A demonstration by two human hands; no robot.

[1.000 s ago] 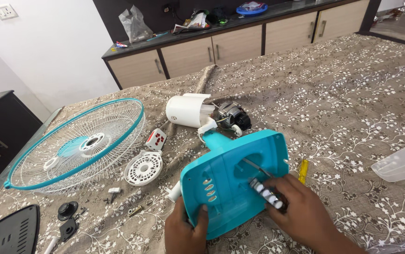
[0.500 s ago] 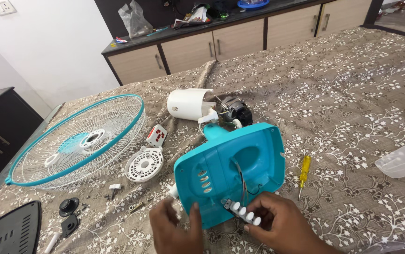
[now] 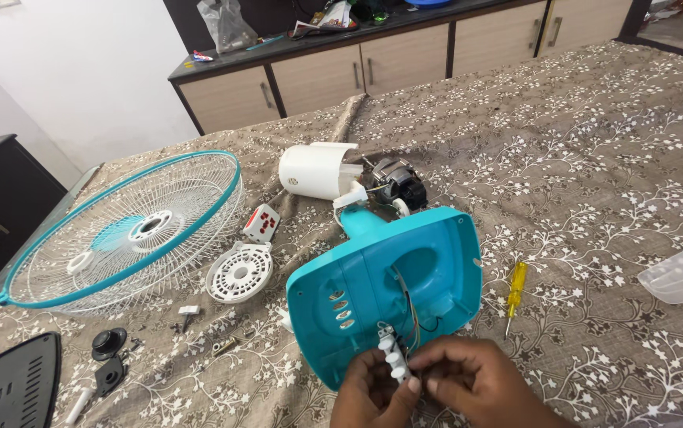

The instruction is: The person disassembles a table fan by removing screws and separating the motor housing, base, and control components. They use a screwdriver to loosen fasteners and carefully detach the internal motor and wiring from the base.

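Switch (image 3: 393, 358) pinched by both hands (image 3: 373, 392) (image 3: 468, 380), out of base (image 3: 389, 285), wired; screwdriver (image 3: 514, 287) at 3 o'clock.

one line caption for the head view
Both hands hold a white push-button switch block wired into a teal plastic fan base.

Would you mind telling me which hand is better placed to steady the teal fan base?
Probably the left hand: it lies beside the teal fan base at its near edge, while the right hand pinches the white push-button switch block.
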